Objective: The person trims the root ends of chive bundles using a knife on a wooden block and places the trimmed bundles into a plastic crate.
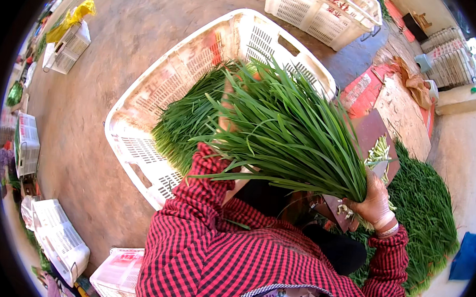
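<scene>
red-and-black checked sleeves fill the foreground, reaching forward from the lower edge. right hand point(374, 201) is clenched around the pale stem end of a thick bundle of long flat green chive-like leaves point(287, 135), which fans out to its left over a white perforated plastic crate point(144, 98) already holding more of the same greens point(188, 121). left hand point(228, 107) lies under the leaves, mostly hidden; its grip cannot be told. the bundle looks light, limp and easily bruised, likely to slide apart, so the firm stem end is the place to hold, with support under the floppy tips.
</scene>
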The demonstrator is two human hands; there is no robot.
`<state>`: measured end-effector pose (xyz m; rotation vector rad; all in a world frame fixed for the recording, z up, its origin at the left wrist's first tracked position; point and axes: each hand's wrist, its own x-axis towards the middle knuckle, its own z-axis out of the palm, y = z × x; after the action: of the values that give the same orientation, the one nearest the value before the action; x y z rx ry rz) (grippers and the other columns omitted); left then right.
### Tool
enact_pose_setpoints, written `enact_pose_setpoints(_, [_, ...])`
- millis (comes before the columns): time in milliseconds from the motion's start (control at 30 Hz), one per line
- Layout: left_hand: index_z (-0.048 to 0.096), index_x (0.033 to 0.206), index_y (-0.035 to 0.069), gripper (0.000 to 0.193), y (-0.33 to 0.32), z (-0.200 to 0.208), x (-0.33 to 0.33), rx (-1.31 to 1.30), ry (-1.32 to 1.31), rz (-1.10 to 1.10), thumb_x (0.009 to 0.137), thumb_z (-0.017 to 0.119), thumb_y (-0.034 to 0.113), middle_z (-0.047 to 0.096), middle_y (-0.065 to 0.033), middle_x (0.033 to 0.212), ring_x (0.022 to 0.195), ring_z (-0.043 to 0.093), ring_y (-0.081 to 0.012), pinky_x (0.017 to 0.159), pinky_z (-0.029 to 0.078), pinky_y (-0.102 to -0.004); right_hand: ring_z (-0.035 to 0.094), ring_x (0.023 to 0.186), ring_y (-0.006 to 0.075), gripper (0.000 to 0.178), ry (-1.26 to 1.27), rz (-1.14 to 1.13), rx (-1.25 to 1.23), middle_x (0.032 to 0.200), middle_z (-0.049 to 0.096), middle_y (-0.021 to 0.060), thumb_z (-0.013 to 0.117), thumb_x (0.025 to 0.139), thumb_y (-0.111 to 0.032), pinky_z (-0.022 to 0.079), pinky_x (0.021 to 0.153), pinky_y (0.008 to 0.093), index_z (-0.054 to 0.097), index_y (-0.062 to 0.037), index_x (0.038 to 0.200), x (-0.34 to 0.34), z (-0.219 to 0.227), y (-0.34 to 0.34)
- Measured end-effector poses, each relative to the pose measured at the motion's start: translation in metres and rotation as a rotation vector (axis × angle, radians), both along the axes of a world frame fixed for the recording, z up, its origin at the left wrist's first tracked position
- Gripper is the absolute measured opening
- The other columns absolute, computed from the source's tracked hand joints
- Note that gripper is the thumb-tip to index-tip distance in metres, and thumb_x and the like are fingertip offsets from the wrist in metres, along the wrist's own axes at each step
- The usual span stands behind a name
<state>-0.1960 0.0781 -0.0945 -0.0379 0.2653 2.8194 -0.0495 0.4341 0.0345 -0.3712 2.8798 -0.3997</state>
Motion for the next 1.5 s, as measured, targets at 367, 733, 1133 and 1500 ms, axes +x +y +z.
enact_pose_setpoints(367, [0.066,0.121,0.005,0.047,-0.148,-0.235,-0.113,-1.733,-0.172,0.328,0.088,0.067,0.038,0.068,-0.0124,0.121,0.113,0.063,-0.0232,0.099,0.046,-0.0380,0.063,0.110,0.0363,0.100,-0.054,-0.098,0.158,0.121,0.063,0.0211,0.087,0.055,-0.018,0.050,0.096,0.0427,0.043,0.0005,0.143,-0.093,0.020,0.056])
enact_pose_setpoints(733, [0.047,0.143,0.006,0.079,-0.052,-0.257,-0.230,-2.269,0.033,-0.421,0.085,0.064,0.057,0.061,-0.0182,0.132,0.125,0.056,-0.0305,0.102,0.046,-0.0411,0.063,0.104,0.0257,0.078,0.005,0.068,-0.134,0.113,0.064,0.0152,0.083,0.065,-0.011,0.050,0.092,0.0372,0.049,0.0014,0.134,-0.289,0.099,-0.043])
enact_pose_setpoints(1133, [0.050,0.136,0.010,0.074,-0.018,-0.264,-0.191,-2.313,0.171,-0.292,0.079,0.074,0.051,0.067,-0.0160,0.111,0.102,0.065,-0.0343,0.083,0.054,-0.0440,0.061,0.110,0.0366,0.083,-0.247,0.882,0.187,0.115,0.062,0.0227,0.083,0.065,-0.024,0.046,0.098,0.0445,0.049,-0.0031,0.138,-0.330,-0.149,-0.269])
enact_pose_setpoints(1500, [0.042,0.143,0.016,0.066,0.030,-0.319,-0.150,-2.092,-0.128,0.190,0.089,0.063,0.048,0.051,-0.0086,0.142,0.120,0.059,-0.0285,0.095,0.050,-0.0420,0.054,0.122,0.0312,0.081,-0.066,0.876,0.349,0.125,0.059,0.0142,0.080,0.067,-0.023,0.037,0.109,0.0469,0.047,-0.0117,0.141,-0.382,-0.175,-0.343])
